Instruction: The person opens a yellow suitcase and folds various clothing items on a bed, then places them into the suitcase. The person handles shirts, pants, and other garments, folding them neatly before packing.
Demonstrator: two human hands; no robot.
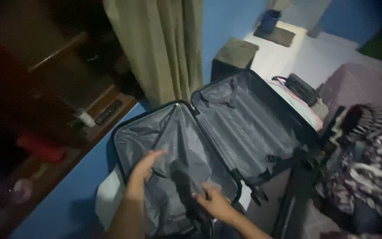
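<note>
Head view: As we look down from the head camera, an open suitcase (208,141) lies spread with both grey-lined halves showing, near a blue wall and an olive curtain (164,44).
Thing in hand: a dark, long object (184,188) lies on the lining of the suitcase's left half; it is too blurred for us to say what it is.
Long axis: it runs from upper left to lower right, its near end toward us.
Left hand (143,168): open, fingers stretched and loosely together, palm resting on or just over the lining, holding nothing, just left of the object's far end.
Right hand (213,201): curled partly closed against the object's lower end; it seems to grip it, though the blur leaves this unsure.
Nearer hand: the right, touching; the left is just beside.
Around: patterned clothes (372,159) lie to the right and a dark shelf (89,115) to the left.
</note>
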